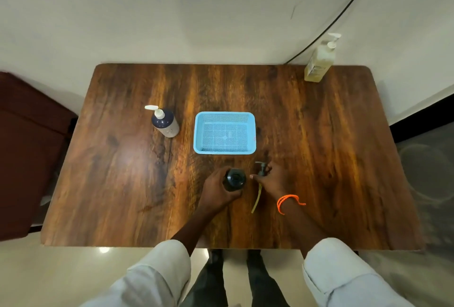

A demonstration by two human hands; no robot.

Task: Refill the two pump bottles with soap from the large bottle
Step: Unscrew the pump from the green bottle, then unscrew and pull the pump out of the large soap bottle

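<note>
A dark pump bottle [234, 179] stands open-topped on the wooden table [122, 171], gripped around its side by my left hand [217, 188]. Just to its right, my right hand [272, 180] holds the bottle's black pump head [262, 168], whose yellowish dip tube [256, 198] hangs down toward the table's front. A second pump bottle [165, 122], dark on top with a pale lower body and a white pump, stands at the left centre. The large bottle [319, 61] of yellowish soap, with a white pump, stands at the far right corner.
A light blue perforated plastic basket [224, 150] sits in the middle of the table, just behind my hands. A black cable [344, 12] runs down the wall behind the large bottle. A dark red seat [29, 147] stands off the table's left edge.
</note>
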